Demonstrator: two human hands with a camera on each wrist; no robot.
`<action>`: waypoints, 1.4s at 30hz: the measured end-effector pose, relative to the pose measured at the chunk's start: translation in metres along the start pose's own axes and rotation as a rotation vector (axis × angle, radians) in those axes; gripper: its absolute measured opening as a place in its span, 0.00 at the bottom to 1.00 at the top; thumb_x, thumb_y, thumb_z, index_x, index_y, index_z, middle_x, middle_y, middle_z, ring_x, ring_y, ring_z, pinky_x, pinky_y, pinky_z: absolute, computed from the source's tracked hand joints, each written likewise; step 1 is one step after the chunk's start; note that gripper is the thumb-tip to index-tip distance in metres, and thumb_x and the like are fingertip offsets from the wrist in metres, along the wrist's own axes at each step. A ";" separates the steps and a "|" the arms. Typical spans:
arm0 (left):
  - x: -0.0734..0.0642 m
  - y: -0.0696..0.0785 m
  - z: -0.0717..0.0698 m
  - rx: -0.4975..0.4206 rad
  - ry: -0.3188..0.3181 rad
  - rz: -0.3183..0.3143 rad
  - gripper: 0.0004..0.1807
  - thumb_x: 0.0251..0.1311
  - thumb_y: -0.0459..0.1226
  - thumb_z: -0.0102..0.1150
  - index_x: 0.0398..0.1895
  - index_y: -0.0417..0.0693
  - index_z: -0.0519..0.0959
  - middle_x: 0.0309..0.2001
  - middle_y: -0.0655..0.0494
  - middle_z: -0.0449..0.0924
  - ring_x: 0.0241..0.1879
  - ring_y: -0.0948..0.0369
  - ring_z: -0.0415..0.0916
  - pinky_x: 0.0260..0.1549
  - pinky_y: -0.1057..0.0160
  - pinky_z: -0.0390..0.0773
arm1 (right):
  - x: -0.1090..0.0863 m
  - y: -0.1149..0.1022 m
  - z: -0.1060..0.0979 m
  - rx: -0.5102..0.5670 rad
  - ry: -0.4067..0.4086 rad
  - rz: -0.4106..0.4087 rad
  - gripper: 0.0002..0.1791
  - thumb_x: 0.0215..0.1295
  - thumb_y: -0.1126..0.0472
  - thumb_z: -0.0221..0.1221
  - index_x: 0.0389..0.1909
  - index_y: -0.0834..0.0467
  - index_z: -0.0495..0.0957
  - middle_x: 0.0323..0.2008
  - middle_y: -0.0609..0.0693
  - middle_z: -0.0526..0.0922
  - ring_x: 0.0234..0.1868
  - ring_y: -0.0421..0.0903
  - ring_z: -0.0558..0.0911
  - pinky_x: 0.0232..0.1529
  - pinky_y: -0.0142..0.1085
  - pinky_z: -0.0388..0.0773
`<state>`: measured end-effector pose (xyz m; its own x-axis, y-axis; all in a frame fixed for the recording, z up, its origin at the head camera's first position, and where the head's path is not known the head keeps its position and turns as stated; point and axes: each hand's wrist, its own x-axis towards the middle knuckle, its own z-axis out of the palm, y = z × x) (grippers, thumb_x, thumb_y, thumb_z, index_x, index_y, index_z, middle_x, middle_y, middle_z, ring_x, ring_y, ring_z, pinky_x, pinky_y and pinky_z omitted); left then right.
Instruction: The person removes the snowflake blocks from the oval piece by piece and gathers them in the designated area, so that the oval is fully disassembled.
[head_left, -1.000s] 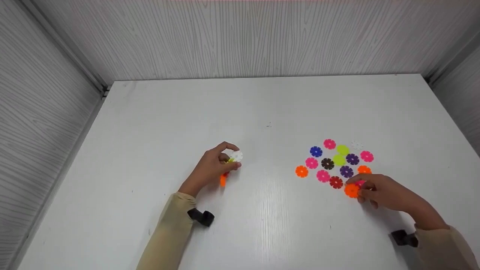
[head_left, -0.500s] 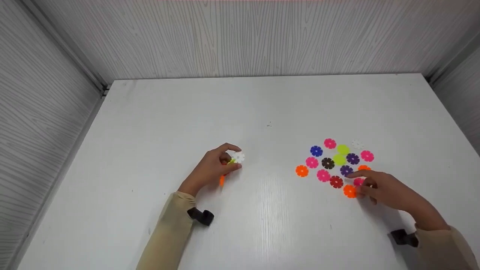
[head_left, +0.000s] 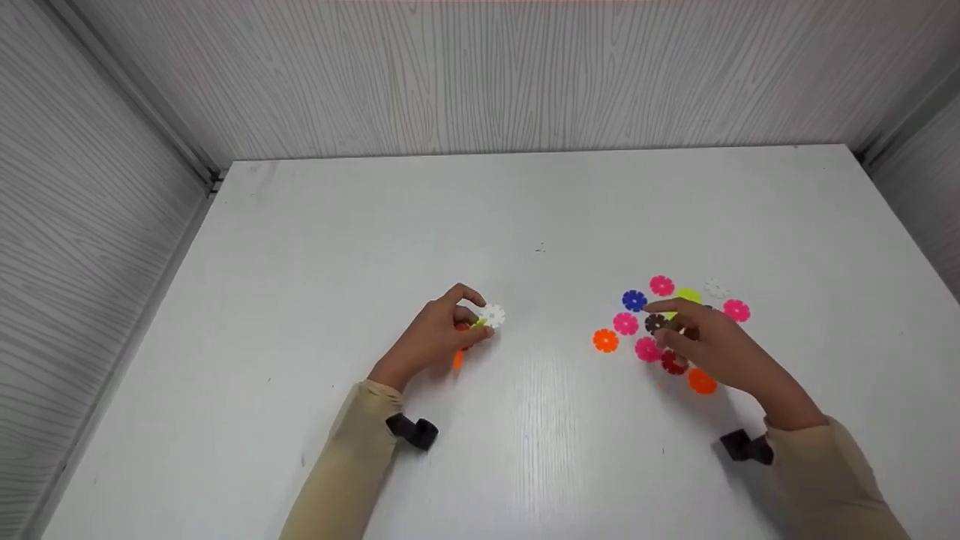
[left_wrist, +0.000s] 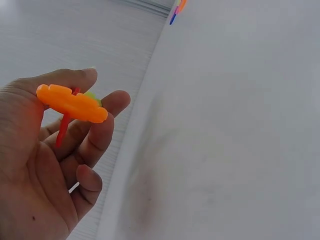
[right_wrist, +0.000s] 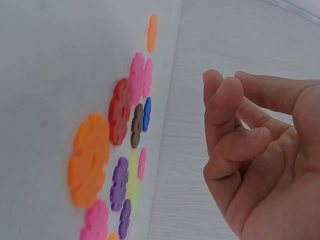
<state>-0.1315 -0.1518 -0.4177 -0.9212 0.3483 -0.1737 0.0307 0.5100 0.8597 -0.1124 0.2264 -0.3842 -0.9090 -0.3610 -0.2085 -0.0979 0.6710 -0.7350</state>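
My left hand pinches a small chain of notched plastic snowflake discs between thumb and fingers. A white disc sticks out at the fingertips, with a bit of yellow-green beside it. Lower in that hand, the orange disc is joined with a red disc. Over the loose discs hovers my right hand, fingers loosely bent and holding nothing. Below its fingertips lie a dark brown disc and a blue disc; a red disc is partly covered by the hand in the head view.
Around the right hand, flat on the white table, are pink discs, orange discs, purple discs, yellow-green ones and a white one. Wood-grain panels stand behind the table and at both sides.
My right hand has left the orange disc at the near edge, which lies on the table, and moved left and away over the brown disc. My left hand has shifted slightly right with its chain.
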 end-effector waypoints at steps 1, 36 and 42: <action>0.001 0.001 0.001 0.003 -0.002 0.006 0.20 0.59 0.41 0.63 0.52 0.52 0.68 0.31 0.56 0.83 0.27 0.64 0.70 0.34 0.66 0.70 | 0.003 -0.004 0.002 0.015 -0.003 -0.002 0.23 0.69 0.58 0.55 0.64 0.57 0.68 0.41 0.57 0.81 0.32 0.49 0.82 0.34 0.34 0.81; 0.013 0.023 0.027 0.062 0.025 0.069 0.08 0.61 0.41 0.58 0.41 0.52 0.75 0.34 0.56 0.85 0.32 0.63 0.77 0.34 0.65 0.73 | 0.053 -0.064 0.073 0.145 0.040 -0.127 0.30 0.62 0.56 0.64 0.64 0.57 0.68 0.39 0.56 0.82 0.25 0.46 0.77 0.33 0.35 0.76; 0.015 0.026 0.030 0.085 0.036 0.126 0.06 0.60 0.40 0.57 0.38 0.50 0.77 0.30 0.56 0.81 0.30 0.64 0.72 0.32 0.66 0.71 | 0.056 -0.070 0.082 0.118 0.046 -0.156 0.31 0.59 0.57 0.66 0.63 0.57 0.69 0.37 0.53 0.83 0.25 0.45 0.77 0.31 0.33 0.77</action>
<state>-0.1326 -0.1098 -0.4122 -0.9211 0.3862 -0.0490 0.1779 0.5295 0.8295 -0.1237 0.1066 -0.3975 -0.9045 -0.4224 -0.0584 -0.1932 0.5282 -0.8269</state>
